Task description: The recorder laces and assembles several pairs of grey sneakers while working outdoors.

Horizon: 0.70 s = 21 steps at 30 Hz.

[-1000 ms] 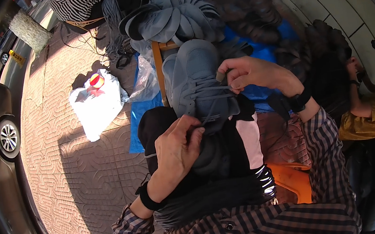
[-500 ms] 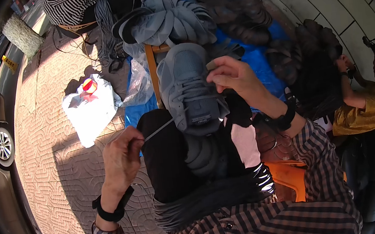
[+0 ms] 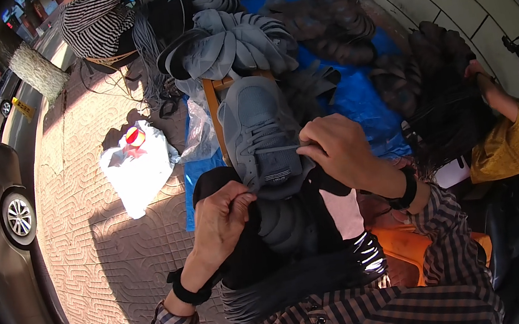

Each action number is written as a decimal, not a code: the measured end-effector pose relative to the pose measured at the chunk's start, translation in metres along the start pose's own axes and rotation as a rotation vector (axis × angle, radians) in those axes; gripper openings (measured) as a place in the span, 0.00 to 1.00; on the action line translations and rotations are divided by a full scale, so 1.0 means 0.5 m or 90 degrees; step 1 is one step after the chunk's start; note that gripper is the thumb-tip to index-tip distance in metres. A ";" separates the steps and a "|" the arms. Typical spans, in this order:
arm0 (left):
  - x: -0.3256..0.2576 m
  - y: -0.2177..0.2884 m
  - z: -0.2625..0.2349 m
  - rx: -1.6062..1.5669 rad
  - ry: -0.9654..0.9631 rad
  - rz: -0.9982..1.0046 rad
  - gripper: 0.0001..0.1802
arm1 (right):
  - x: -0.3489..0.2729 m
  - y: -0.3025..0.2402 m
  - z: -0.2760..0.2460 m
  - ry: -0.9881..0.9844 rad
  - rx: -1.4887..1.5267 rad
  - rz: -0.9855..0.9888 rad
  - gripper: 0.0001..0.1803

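A grey shoe upper point(image 3: 258, 107), partly laced, lies over my lap with its toe pointing away and its opening toward me. My right hand point(image 3: 342, 152) is closed in a pinch on a thin grey shoelace point(image 3: 280, 148), which runs taut across the upper from its left side. At the near left edge of the opening, my left hand point(image 3: 222, 218) is closed with its thumb and forefinger together. What those fingertips hold is too small to tell. Dark laces point(image 3: 301, 289) lie in a thick bundle across my lap, behind a stack of grey shoe parts point(image 3: 285, 223).
Beyond the shoe, grey uppers point(image 3: 229, 46) are piled on a wooden stand point(image 3: 213, 112). Dark uppers point(image 3: 326, 21) cover a blue sheet point(image 3: 357, 111). A white bag point(image 3: 138, 177) lies on the left paving. A co-worker point(image 3: 509, 138) sits right; a car point(image 3: 6, 206) stands left.
My right hand has come down and now pinches the shoelace. My left hand has moved right, up to the shoe's edge; the lace no longer stretches out to it. The view has shifted slightly.
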<state>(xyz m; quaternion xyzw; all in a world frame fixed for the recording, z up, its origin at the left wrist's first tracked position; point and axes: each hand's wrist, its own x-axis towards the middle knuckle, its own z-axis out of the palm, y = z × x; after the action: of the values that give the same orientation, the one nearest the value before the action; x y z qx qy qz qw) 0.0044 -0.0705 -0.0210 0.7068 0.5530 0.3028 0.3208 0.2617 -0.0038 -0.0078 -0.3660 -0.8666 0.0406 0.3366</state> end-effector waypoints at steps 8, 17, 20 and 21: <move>-0.005 -0.061 -0.010 0.517 0.200 0.305 0.08 | -0.029 0.023 -0.095 -0.316 0.327 0.290 0.12; -0.142 -0.243 -0.199 -0.802 0.191 -0.010 0.07 | -0.179 0.245 -0.266 0.213 1.096 0.378 0.12; -0.183 -0.319 -0.290 -0.990 0.264 0.069 0.10 | -0.235 0.305 -0.285 0.411 1.082 0.493 0.11; -0.192 -0.336 -0.306 -1.010 0.259 0.085 0.13 | -0.232 0.302 -0.277 0.475 1.056 0.539 0.12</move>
<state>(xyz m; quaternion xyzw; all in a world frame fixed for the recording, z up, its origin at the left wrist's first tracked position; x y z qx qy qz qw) -0.2337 -0.1156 -0.0669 0.2323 0.1785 0.7445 0.5999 0.4968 0.0052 -0.0130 -0.2830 -0.2022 0.6311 0.6934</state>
